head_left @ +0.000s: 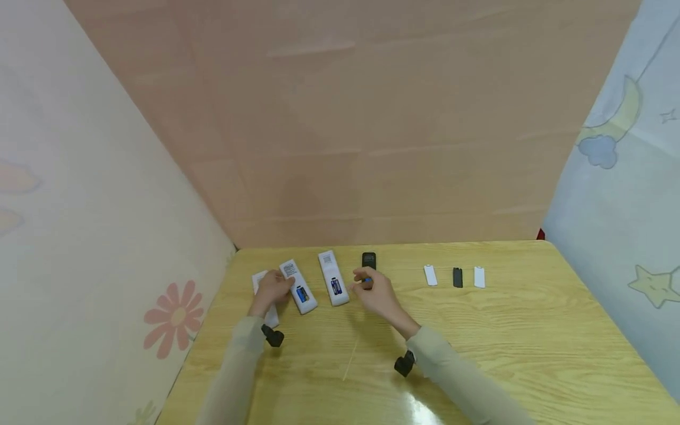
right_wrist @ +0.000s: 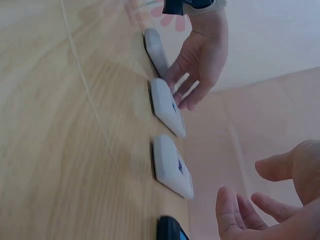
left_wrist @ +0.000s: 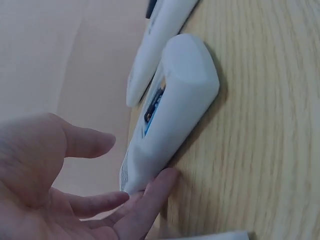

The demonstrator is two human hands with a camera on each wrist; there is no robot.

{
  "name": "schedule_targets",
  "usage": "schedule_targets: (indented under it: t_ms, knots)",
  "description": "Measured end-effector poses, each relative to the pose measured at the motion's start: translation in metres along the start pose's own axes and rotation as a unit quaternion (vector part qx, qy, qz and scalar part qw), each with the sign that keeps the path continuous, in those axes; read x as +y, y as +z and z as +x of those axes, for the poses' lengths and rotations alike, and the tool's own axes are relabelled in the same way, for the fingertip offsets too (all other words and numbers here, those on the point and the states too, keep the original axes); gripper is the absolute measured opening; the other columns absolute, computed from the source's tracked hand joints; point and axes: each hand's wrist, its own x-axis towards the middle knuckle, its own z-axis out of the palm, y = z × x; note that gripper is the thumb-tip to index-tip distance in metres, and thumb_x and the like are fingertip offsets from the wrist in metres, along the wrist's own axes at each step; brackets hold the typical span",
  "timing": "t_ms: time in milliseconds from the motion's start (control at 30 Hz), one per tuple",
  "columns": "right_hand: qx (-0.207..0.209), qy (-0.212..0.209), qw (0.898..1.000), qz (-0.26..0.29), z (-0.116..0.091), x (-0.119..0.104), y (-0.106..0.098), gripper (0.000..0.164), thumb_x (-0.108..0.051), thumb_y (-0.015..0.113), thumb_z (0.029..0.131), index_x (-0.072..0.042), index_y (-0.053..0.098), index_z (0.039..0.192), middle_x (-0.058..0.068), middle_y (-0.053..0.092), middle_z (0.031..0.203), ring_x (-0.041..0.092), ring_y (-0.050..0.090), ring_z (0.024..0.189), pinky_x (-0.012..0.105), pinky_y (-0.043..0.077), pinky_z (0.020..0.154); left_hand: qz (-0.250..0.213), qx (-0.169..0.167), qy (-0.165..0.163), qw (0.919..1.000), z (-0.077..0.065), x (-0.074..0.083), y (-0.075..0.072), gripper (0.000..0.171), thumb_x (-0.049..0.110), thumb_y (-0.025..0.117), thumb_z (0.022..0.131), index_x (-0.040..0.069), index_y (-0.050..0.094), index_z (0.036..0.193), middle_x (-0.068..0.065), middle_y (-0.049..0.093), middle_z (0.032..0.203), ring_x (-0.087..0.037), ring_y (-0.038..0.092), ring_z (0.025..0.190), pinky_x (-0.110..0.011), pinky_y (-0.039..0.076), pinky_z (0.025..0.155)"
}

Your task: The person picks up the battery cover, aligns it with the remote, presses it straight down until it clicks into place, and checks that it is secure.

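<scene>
Face down on the table lie several remote controls. My left hand (head_left: pixel 272 290) reaches over the leftmost white remote (head_left: pixel 272 317) and touches the side of the second white remote (head_left: pixel 304 298); in the left wrist view its thumb stands apart from that remote (left_wrist: pixel 175 120). Blue batteries (head_left: pixel 303 294) show in its uncovered compartment. The third white remote (head_left: pixel 328 268) also has batteries (head_left: pixel 336 286) exposed. Above the black remote (head_left: pixel 369 258), partly covering it, hovers my right hand (head_left: pixel 378 293), fingers loosely bent and nothing between them in the right wrist view.
To the right lie a white battery cover (head_left: pixel 430 275), a black cover (head_left: pixel 457 277) and another white cover (head_left: pixel 479 277). The wooden table (head_left: pixel 531 342) meets a brown back wall (head_left: pixel 372 147). Printed walls flank both sides.
</scene>
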Motion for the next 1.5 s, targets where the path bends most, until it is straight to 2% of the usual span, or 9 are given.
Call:
schedule_targets:
  t_ms: [100, 267, 367, 467, 567, 700, 867, 1000, 1500]
  knots:
    - [0.014, 0.001, 1.000, -0.009, 0.004, 0.001, -0.013, 0.035, -0.010, 0.073, 0.102, -0.003, 0.068, 0.135, 0.019, 0.069, 0.123, 0.032, 0.072, 0.105, 0.037, 0.063, 0.077, 0.032, 0.000, -0.002, 0.9995, 0.004, 0.002, 0.002, 0.047, 0.029, 0.062, 0.106, -0.010, 0.057, 0.133, -0.029, 0.068, 0.122, -0.026, 0.077, 0.086, -0.036, 0.063, 0.078]
    - [0.030, -0.004, 0.999, -0.022, 0.012, 0.003, -0.038, 0.038, -0.016, 0.072, 0.104, -0.003, 0.066, 0.139, 0.020, 0.069, 0.128, 0.039, 0.071, 0.112, 0.044, 0.064, 0.085, 0.050, 0.011, -0.006, 0.9987, 0.013, 0.007, 0.008, 0.037, 0.028, 0.060, 0.106, -0.007, 0.064, 0.119, -0.023, 0.073, 0.104, -0.022, 0.075, 0.071, -0.033, 0.061, 0.065]
    - [0.034, -0.006, 0.999, -0.035, 0.015, 0.005, -0.050, 0.040, -0.019, 0.071, 0.104, -0.004, 0.065, 0.141, 0.020, 0.069, 0.130, 0.040, 0.071, 0.114, 0.046, 0.064, 0.087, 0.065, 0.025, 0.000, 0.9976, 0.018, 0.010, 0.011, 0.031, 0.025, 0.061, 0.105, -0.002, 0.066, 0.093, -0.020, 0.073, 0.084, -0.021, 0.070, 0.058, -0.030, 0.056, 0.056]
    - [0.040, -0.006, 0.998, -0.043, 0.017, 0.004, -0.059, 0.040, -0.020, 0.071, 0.104, -0.004, 0.065, 0.140, 0.021, 0.069, 0.130, 0.040, 0.071, 0.115, 0.046, 0.064, 0.087, 0.088, 0.033, 0.006, 0.9956, 0.021, 0.011, 0.013, 0.044, 0.025, 0.061, 0.105, 0.009, 0.056, 0.065, -0.016, 0.069, 0.064, -0.021, 0.064, 0.047, -0.029, 0.050, 0.049]
    - [0.042, -0.009, 0.998, -0.048, 0.019, 0.003, -0.068, 0.041, -0.020, 0.071, 0.104, -0.003, 0.064, 0.141, 0.022, 0.068, 0.131, 0.040, 0.071, 0.115, 0.047, 0.064, 0.087, 0.099, 0.037, 0.005, 0.9944, 0.022, 0.012, 0.014, 0.055, 0.026, 0.062, 0.106, 0.016, 0.046, 0.054, -0.014, 0.065, 0.055, -0.021, 0.062, 0.045, -0.029, 0.049, 0.048]
    - [0.043, -0.013, 0.997, -0.055, 0.021, 0.004, -0.078, 0.042, -0.020, 0.070, 0.105, -0.003, 0.062, 0.143, 0.024, 0.066, 0.133, 0.041, 0.071, 0.116, 0.047, 0.064, 0.088, 0.080, 0.038, -0.002, 0.9961, 0.020, 0.012, 0.014, 0.051, 0.027, 0.065, 0.106, 0.016, 0.047, 0.059, -0.013, 0.064, 0.057, -0.023, 0.066, 0.049, -0.033, 0.056, 0.052]
    - [0.047, -0.013, 0.997, -0.059, 0.021, 0.006, -0.091, 0.044, -0.020, 0.068, 0.106, -0.002, 0.061, 0.146, 0.024, 0.066, 0.134, 0.043, 0.070, 0.117, 0.049, 0.064, 0.088, 0.049, 0.034, -0.014, 0.9981, 0.021, 0.011, 0.011, 0.033, 0.029, 0.067, 0.105, 0.007, 0.060, 0.080, -0.012, 0.066, 0.070, -0.024, 0.071, 0.058, -0.035, 0.060, 0.056]
    - [0.054, -0.011, 0.996, -0.066, 0.022, 0.011, -0.100, 0.043, -0.020, 0.067, 0.106, -0.002, 0.060, 0.145, 0.023, 0.066, 0.134, 0.043, 0.069, 0.118, 0.049, 0.064, 0.088, 0.039, 0.034, -0.012, 0.9986, 0.024, 0.008, 0.008, 0.032, 0.029, 0.070, 0.103, -0.001, 0.066, 0.093, -0.015, 0.071, 0.077, -0.024, 0.073, 0.059, -0.034, 0.061, 0.056]
    - [0.065, 0.001, 0.993, -0.100, 0.028, 0.019, -0.137, 0.045, -0.023, 0.064, 0.108, 0.002, 0.058, 0.146, 0.027, 0.064, 0.137, 0.048, 0.067, 0.122, 0.052, 0.063, 0.090, 0.015, 0.036, -0.012, 0.9992, 0.030, 0.007, 0.008, 0.036, 0.030, 0.076, 0.099, -0.005, 0.070, 0.101, -0.021, 0.075, 0.088, -0.021, 0.073, 0.059, -0.033, 0.062, 0.057]
